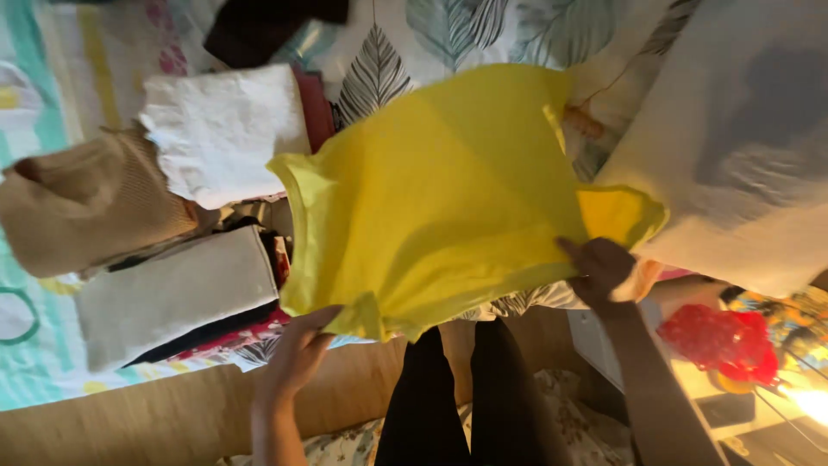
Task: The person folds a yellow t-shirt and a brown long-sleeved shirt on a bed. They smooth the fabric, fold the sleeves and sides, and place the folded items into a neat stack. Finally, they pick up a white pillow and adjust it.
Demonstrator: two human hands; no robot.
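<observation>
both arms extended; left hand [297, 349], right hand [599, 272] fingers pinching.

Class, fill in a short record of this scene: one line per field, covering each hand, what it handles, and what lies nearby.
Left hand: grips the near edge of the yellow shirt
Right hand: pinches the shirt by its sleeve
Shirt: spread over the leaf-patterned bedsheet
Beside it: folded white cloth, tan knit sweater, grey folded cloth
Far right: white pillow, red bag
</observation>
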